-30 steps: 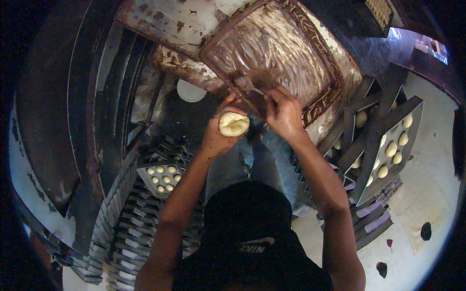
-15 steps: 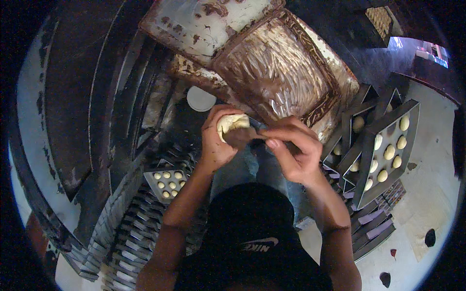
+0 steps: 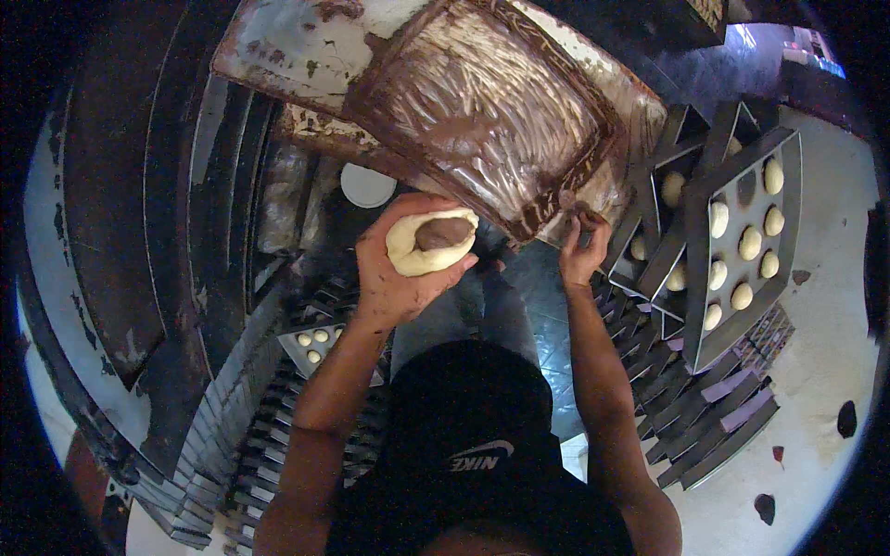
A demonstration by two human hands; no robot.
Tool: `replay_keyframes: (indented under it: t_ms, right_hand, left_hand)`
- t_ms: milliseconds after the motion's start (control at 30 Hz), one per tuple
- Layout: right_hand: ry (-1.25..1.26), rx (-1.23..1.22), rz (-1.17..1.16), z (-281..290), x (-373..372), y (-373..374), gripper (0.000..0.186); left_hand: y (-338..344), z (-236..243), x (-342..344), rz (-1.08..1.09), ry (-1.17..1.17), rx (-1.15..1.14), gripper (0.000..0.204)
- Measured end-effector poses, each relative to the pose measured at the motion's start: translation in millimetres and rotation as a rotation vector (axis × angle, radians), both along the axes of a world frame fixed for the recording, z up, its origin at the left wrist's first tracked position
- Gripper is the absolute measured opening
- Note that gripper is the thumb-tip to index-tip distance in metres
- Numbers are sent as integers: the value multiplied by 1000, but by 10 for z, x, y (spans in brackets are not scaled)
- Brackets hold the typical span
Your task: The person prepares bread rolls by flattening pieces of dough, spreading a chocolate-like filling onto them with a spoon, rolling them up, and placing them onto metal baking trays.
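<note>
My left hand (image 3: 385, 264) is cupped round a piece of pale dough (image 3: 405, 248), opened into a hollow. A lump of brown filling (image 3: 443, 233), which looks like chocolate, sits in the hollow. To the right, my right hand (image 3: 586, 248) is at the near right corner of a tray of chocolate (image 3: 482, 120). Its fingers are pinched on a small spatula, mostly hidden, with a brown end showing against the tray edge. Brown smears mark the tray's surface and rim.
A white round lid or dish (image 3: 368, 185) lies beyond my left hand. Metal pans with dough balls (image 3: 749, 243) stand tilted at the right. Another pan of dough balls (image 3: 313, 350) rests lower left, among several stacked metal pans. Dark metal panels (image 3: 120, 185) rise at the left.
My right hand has drawn away from the dough to the right, to the tray corner. The filling lump now lies in the dough. My left hand has tilted the dough's opening into view.
</note>
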State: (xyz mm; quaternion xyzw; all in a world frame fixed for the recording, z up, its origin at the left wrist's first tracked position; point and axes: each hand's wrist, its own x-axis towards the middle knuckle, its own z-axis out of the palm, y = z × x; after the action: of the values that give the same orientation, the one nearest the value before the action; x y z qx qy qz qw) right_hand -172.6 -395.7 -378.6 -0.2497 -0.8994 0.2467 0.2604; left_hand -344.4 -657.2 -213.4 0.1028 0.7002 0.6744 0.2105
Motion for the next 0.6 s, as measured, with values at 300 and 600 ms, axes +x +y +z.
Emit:
replay_keyframes:
  t_ms: [300, 600]
  right_hand:
    - [463, -1700, -93, 2120, 306, -472, 21]
    - [337, -557, 178, 2974, 1718, 255, 29]
  left_hand:
    - [849, 667, 790, -376, 441, -107, 46]
    - [1819, 1258, 2105, -532, 810, -262, 48]
